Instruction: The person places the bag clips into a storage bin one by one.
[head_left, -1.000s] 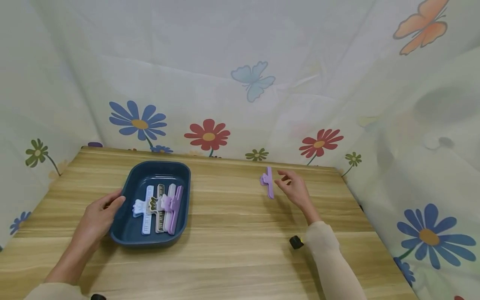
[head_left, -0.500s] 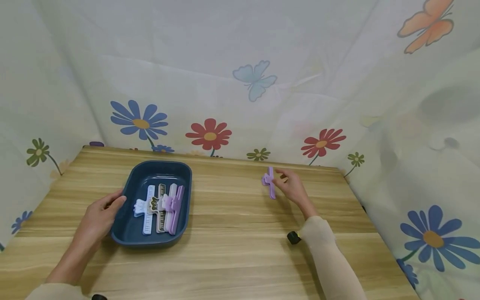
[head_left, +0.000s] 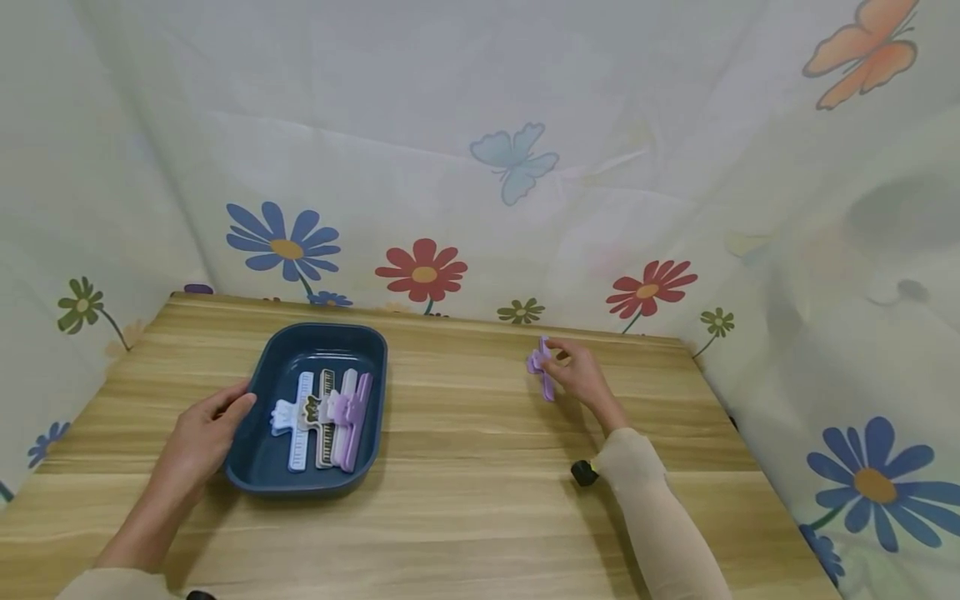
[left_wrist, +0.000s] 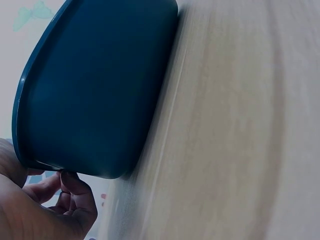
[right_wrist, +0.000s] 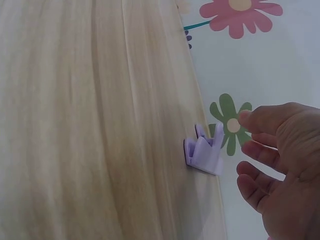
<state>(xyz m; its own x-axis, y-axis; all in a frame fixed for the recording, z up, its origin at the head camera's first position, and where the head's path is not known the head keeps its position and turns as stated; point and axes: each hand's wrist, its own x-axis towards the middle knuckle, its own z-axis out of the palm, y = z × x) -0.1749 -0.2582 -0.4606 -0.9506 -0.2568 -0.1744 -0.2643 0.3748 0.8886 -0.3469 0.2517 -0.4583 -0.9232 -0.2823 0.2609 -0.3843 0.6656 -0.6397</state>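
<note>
A dark blue rectangular tub [head_left: 258,454] stands on the left of the table. My left hand [head_left: 197,440] grips its left rim, fingers curled under the edge in the left wrist view. Inside lie a light blue clip [head_left: 298,446], a black-and-beige clip [head_left: 326,446], a whitish clip [head_left: 347,383] and a purple clip [head_left: 356,429], side by side. Another purple clip [head_left: 548,387] rests near the table's back edge. My right hand [head_left: 583,377] is at it, fingertips overlapping it in the head view. In the right wrist view the bent fingers [right_wrist: 260,155] stand apart from this clip [right_wrist: 204,156].
The wood-grain table [head_left: 450,483] meets a flower-printed fabric wall [head_left: 420,108] at the back and sides. Small black objects [head_left: 583,472] show beside the sleeves. A purple shape [head_left: 198,289] shows at the back left edge.
My right hand has moved a little left, so its fingertips now overlap the purple clip in the head view. The left hand keeps its grip on the tub. The camera view has shifted slightly.
</note>
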